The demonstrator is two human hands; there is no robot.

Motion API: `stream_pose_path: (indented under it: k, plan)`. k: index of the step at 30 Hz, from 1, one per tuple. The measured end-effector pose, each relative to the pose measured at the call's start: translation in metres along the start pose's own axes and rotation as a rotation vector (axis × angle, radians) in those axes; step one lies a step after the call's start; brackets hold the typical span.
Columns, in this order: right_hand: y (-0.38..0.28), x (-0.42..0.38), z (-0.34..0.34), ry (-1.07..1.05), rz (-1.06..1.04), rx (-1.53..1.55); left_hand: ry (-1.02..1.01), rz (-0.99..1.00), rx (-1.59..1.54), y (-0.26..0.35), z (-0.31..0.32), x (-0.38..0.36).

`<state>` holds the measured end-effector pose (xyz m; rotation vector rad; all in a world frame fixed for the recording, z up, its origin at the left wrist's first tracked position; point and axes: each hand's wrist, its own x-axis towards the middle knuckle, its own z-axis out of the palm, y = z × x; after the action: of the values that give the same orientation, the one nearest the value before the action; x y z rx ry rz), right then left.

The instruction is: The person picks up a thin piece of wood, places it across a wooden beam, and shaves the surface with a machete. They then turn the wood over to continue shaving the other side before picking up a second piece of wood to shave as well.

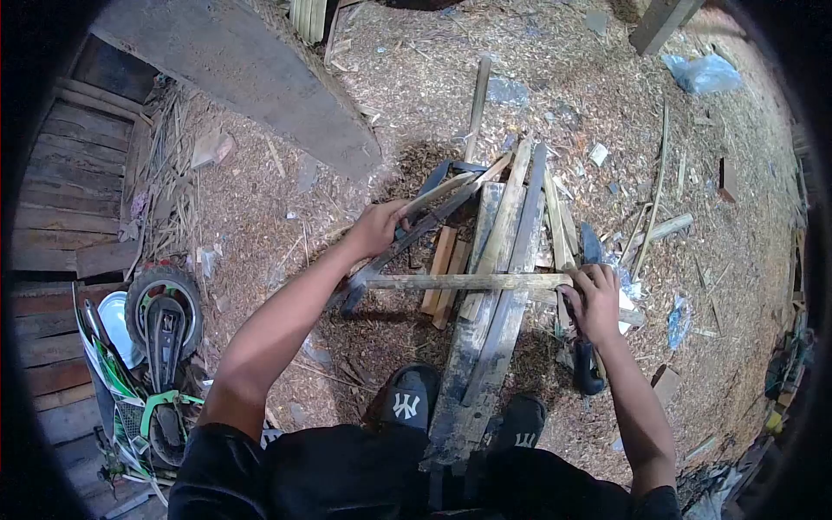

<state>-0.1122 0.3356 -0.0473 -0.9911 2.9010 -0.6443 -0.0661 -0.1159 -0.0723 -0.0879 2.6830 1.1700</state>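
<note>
My right hand [594, 299] is closed around the end of a long wooden handle, the handle of a hammer [468, 282]. It lies level across the slats, its dark metal head at the left end. My left hand [379, 230] is closed around narrow wooden strips [438, 192], which slant up to the right. Between my feet runs a worn plank [457, 407], and several loose wooden slats [503, 230] lie lengthwise on it. Below my right hand is a black curved tool handle [589, 371]; a dark blade [591, 244] shows above the hand.
Wood chips cover the ground. Short wood blocks [442, 264] lie left of the plank. A broad grey beam [251, 74] juts in at upper left. A small green motorbike [156, 407] stands at left by a board wall [65, 204]. Clear plastic [704, 74] lies at upper right.
</note>
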Motion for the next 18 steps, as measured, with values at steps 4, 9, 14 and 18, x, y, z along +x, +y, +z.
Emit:
stream_pose_path:
  k: [4,9,14,18]
  plan:
    - [0.004,0.001,-0.001,0.012,0.0,-0.005,0.007,-0.108,-0.004,-0.01,-0.003,-0.001]
    - [0.024,0.006,-0.003,0.098,0.066,-0.012,0.038,-0.217,-0.083,0.003,-0.018,-0.01]
    - [0.059,0.041,0.0,0.254,0.069,-0.1,0.166,-0.291,-0.225,-0.023,-0.027,-0.027]
    - [0.059,0.087,0.013,0.316,0.116,-0.194,0.209,-0.311,-0.34,-0.011,-0.025,-0.055]
